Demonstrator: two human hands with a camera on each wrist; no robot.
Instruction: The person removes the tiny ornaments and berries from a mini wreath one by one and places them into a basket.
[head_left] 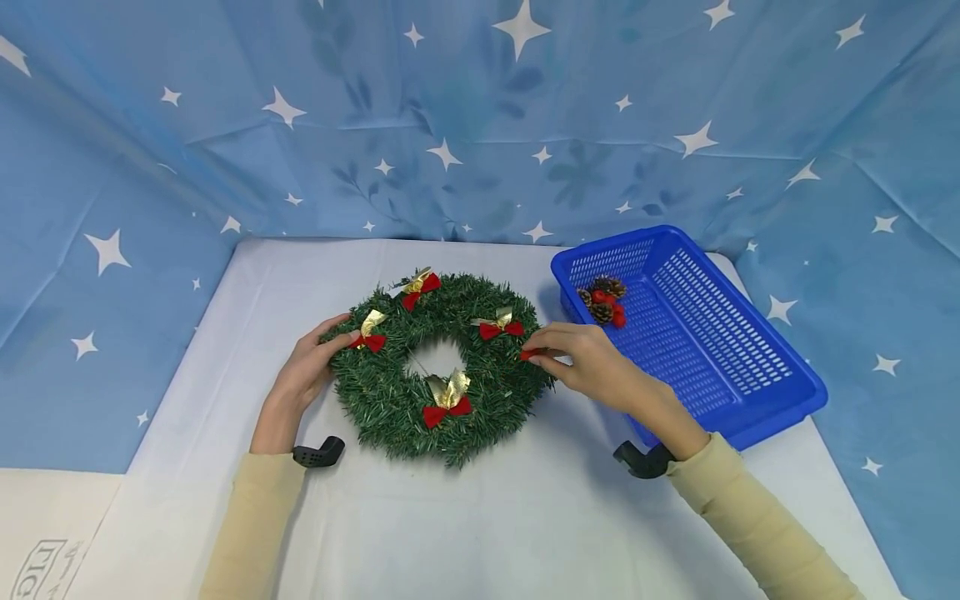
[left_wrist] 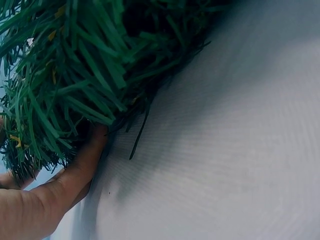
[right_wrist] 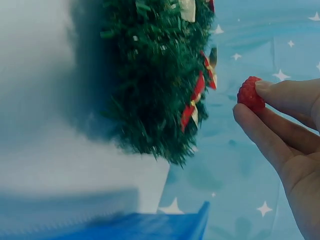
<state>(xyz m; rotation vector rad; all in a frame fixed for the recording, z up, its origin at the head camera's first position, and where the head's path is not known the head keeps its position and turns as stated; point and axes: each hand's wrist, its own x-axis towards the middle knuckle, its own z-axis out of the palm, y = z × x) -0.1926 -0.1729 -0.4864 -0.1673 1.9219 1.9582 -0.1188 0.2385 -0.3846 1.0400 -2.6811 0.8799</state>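
Note:
A green artificial wreath (head_left: 405, 433) lies on the white table, with several red velvet bows (head_left: 447, 409) with gold ribbon fixed around it. My left hand (head_left: 306, 367) grips the wreath's left edge, thumb on top near a bow and fingers under the rim, as the left wrist view shows of the fingers (left_wrist: 75, 175). Over the wreath's right side, my right hand (head_left: 588, 362) pinches a small red bumpy berry (right_wrist: 251, 95) between thumb and fingertips. In the right wrist view the berry is held apart from the green needles.
A blue plastic basket (head_left: 780, 367) stands on the table to the right. Pinecones (head_left: 602, 313) and red berries (head_left: 618, 317) lie in its left corner. Blue star-printed cloth (head_left: 480, 192) hangs behind and beside the table (head_left: 465, 533). Black camera mounts (head_left: 321, 452) sit at both wrists.

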